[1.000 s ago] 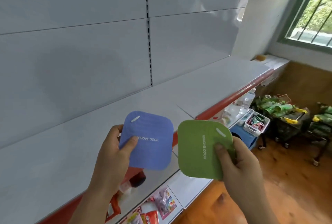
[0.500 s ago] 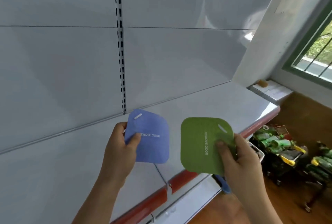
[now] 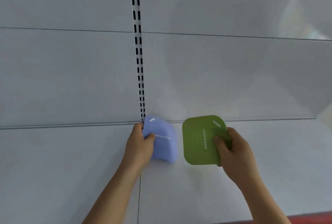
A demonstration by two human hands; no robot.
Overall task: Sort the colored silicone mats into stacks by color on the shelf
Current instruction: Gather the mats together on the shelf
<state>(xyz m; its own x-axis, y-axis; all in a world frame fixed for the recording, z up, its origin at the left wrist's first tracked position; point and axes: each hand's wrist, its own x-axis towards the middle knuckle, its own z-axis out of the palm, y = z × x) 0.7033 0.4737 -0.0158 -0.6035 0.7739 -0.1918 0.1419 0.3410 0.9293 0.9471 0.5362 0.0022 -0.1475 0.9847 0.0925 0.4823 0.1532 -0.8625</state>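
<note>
The left hand (image 3: 139, 144) pinches the blue mat (image 3: 162, 140) by its left edge, so the mat hangs out to the right of the grip. The right hand (image 3: 233, 150) pinches the green mat (image 3: 199, 141) by its right edge. Both mats are held over the shelf (image 3: 71, 169), near its back wall, side by side and apart: 2 colours, likely 2 separate spots.

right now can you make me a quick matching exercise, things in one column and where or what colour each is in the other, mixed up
Things:
1. blue mat
2. green mat
3. slotted upright
4. shelf edge strip

Descriptions:
A. red, bottom right corner
B. held in the right hand
C. held in the left hand
D. white with black slots, on the back panel

Pairs: 1-C, 2-B, 3-D, 4-A
</note>
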